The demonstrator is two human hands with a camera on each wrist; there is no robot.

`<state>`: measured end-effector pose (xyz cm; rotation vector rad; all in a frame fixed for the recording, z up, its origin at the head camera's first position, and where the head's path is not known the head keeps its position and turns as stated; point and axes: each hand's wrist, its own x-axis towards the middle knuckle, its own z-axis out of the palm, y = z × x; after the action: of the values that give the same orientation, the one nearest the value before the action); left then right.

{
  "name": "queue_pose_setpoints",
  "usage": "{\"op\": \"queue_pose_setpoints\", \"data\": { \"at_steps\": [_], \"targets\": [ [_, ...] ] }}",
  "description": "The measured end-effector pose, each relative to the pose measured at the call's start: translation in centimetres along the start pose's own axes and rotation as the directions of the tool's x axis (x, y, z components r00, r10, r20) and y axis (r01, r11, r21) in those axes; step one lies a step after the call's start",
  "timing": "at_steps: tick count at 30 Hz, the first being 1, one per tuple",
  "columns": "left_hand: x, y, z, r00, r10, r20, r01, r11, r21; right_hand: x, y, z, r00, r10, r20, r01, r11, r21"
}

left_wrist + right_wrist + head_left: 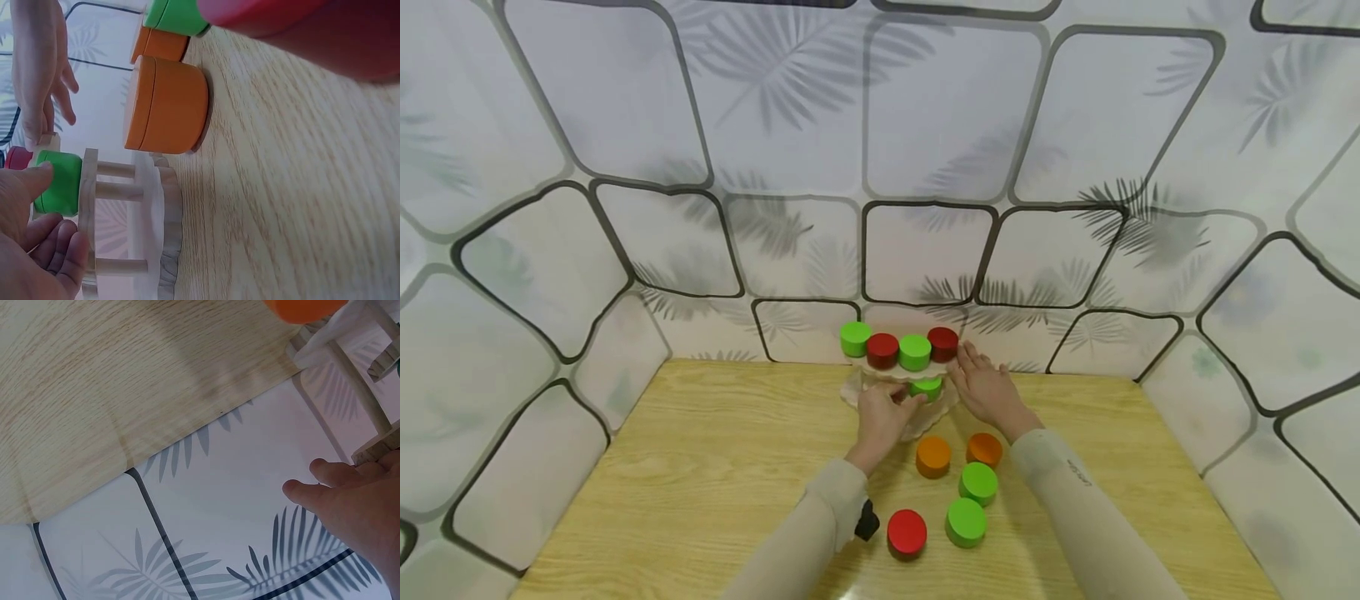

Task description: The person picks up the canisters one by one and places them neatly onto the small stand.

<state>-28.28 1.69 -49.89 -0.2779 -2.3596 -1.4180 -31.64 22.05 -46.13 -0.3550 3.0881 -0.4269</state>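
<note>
A wooden tiered stand with scalloped edges (917,425) stands at the back of the table. Its top tier carries several green and red round boxes (882,352). Between the tiers sits a green round box (927,387). My left hand (883,417) pinches this box; in the left wrist view the thumb presses the green box (61,184) while the other fingers curl beside it. My right hand (988,390) rests at the right edge of the top tier, fingers extended beside a dark red box (943,343). In the right wrist view the right hand (356,500) meets the wooden edge.
In front of the stand lie two orange round boxes (933,457), two green ones (966,522) and a red one (907,534) between my forearms. A patterned cloth wall (805,250) rises behind the table (722,467) and along both its sides.
</note>
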Motion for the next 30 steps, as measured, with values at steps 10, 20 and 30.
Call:
{"op": "queue_pose_setpoints", "data": {
  "at_steps": [10,20,30],
  "targets": [
    [-1.2,-0.4,-1.7,0.998,-0.006,0.056,0.011,0.996,-0.088,-0.2,-0.3,-0.1,1.000,0.000,0.003,0.000,1.000,0.011],
    [-3.8,-0.6,-5.0,0.971,0.032,0.238,0.015,0.981,-0.192,-0.2,-0.2,-0.4,1.000,0.000,0.005,0.000,1.000,0.020],
    [-6.4,-1.1,-6.9,0.874,0.006,0.486,0.104,0.974,-0.200,-0.2,-0.4,-0.4,1.000,0.001,0.011,-0.001,1.000,0.015]
  ]
}}
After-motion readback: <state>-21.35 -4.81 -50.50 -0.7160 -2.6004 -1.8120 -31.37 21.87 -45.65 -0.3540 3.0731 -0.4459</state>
